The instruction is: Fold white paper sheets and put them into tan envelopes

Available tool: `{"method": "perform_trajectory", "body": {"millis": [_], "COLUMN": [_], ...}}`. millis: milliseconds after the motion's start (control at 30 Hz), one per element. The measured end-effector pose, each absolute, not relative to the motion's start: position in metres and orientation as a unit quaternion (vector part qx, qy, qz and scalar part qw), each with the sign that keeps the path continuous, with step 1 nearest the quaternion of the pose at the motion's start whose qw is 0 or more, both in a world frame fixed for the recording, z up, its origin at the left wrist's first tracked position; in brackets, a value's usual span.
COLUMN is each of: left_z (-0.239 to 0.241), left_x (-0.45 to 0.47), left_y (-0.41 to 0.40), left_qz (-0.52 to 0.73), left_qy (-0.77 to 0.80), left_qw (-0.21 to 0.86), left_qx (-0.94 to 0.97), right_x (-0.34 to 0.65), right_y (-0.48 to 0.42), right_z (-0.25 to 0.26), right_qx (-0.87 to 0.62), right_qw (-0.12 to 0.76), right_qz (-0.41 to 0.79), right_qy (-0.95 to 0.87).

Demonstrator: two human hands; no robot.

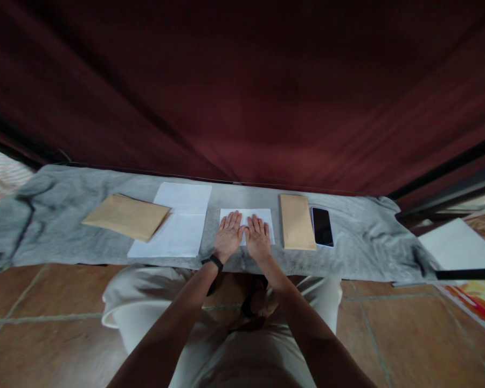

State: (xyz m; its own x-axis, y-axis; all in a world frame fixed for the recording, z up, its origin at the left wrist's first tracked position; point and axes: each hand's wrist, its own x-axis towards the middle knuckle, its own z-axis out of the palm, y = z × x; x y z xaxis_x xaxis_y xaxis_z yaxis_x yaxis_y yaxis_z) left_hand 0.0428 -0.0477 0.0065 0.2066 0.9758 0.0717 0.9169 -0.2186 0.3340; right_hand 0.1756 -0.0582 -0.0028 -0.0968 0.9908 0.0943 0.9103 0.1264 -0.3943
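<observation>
A small folded white paper (pixel 246 214) lies on a grey cloth (pixel 56 215) spread on the floor. My left hand (pixel 228 234) and my right hand (pixel 258 236) both lie flat on this paper, side by side, fingers stretched out and pointing away from me. A black band sits on my left wrist. A brown envelope (pixel 297 229) lies just right of my right hand, with a black phone (pixel 322 226) beside it. To the left are larger white sheets (pixel 178 223) and a second brown envelope (pixel 127 216) overlapping their edge.
A dark red curtain (pixel 242 91) hangs behind the cloth. Brown floor tiles (pixel 44 323) lie in front, where my legs in light trousers are. At the right edge are a white sheet (pixel 456 245) and a colourful printed sheet (pixel 480 302).
</observation>
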Motion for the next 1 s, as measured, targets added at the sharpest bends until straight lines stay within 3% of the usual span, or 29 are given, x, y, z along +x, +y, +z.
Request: {"method": "perform_trajectory", "body": {"millis": [1000], "left_z": [-0.002], "left_x": [0.033], "left_y": [-0.05], "left_qz": [0.132], "left_qy": [0.64], "left_qw": [0.057], "left_qx": [0.755], "right_x": [0.211], "right_y": [-0.069], "right_z": [-0.02], "right_qx": [-0.655], "right_qw": [0.229], "right_qz": [0.041], "right_qy": [-0.719]}}
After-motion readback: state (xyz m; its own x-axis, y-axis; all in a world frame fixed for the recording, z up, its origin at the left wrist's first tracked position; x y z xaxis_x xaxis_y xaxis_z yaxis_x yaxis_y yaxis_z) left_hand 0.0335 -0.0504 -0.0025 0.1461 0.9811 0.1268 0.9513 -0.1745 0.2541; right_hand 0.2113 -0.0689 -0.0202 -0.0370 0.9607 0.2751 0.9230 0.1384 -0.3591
